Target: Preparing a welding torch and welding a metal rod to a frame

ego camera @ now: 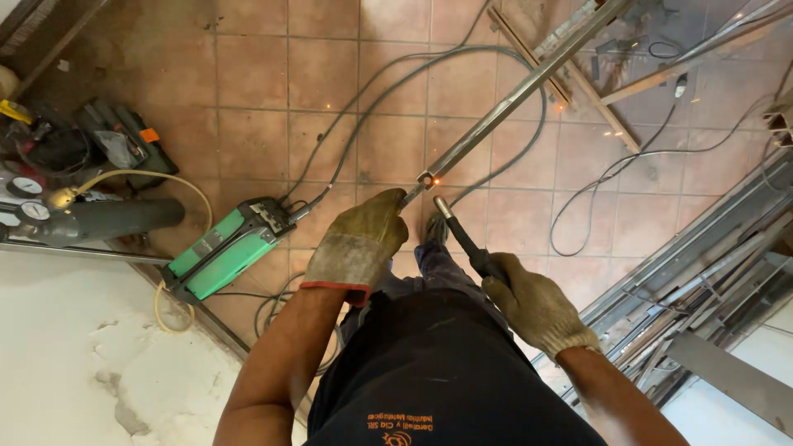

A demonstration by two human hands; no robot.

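Tools lie heaped at the far left of the tiled floor point(248, 74): a dark power tool with an orange tab point(132, 140), and just below it a grey gas cylinder point(111, 219) lying on its side with two round gauges point(25, 198) at its head. A pale yellow hose point(169, 180) loops away from the cylinder. Just right of that sits a green welding machine point(225, 248), tilted on the tiles, with grey cables point(372, 91) running from its upper end across the floor.

Toward the middle, the left hand point(359, 239), in a worn tan glove with a red cuff, has its fingers curled shut around the near end of a long metal bar point(504, 107). The bar runs up and to the right from that grip, well out across the floor toward the top edge. A small orange glow point(438, 178) shows on the bar just past the gloved fingers, and a few sparks dot the tiles farther off.

Beside it, the right hand point(535, 307), in a knitted beige glove, is clamped around the black handle of a welding torch point(458, 231). The torch's tip points up at the bar, close beside the glow; whether it touches the metal I cannot tell.

Farther right, wooden slats point(611, 124) cross near the bar's far end, a thin black cable point(611, 177) curls on the tiles, and a stack of metal profiles point(702, 272) lies along the right edge.
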